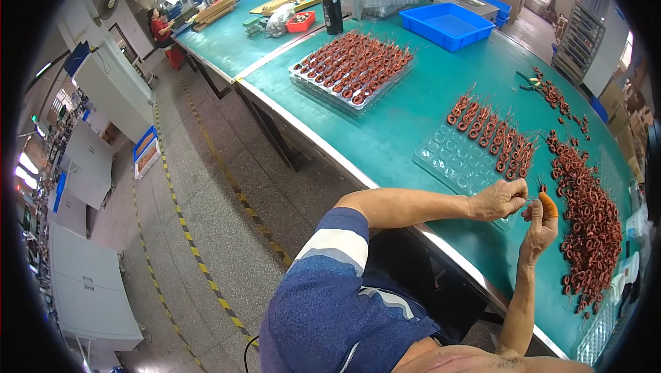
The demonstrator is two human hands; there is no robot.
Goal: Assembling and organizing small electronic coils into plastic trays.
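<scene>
My left hand (498, 201) and my right hand (540, 227) meet above the near edge of a clear plastic tray (447, 158). The right one, with an orange cover on a finger, pinches a small reddish-brown wire-wound ring coil (543, 188). Left fingertips are closed on what looks like the coil's thin wire lead. Rows of similar coils (497, 140), leads sticking up, fill the tray's far and right pockets; its left pockets are bare. Just right of my hands lies a big loose heap of ring coils (589, 228).
Farther left stands a stack of clear trays full of coils (354, 70). Pliers (529, 82) lie by a smaller coil pile (551, 92). A blue bin (447, 25), black bottle (332, 9) and red box (300, 22) stand toward the back. Two other people sit farther along the green table (303, 108).
</scene>
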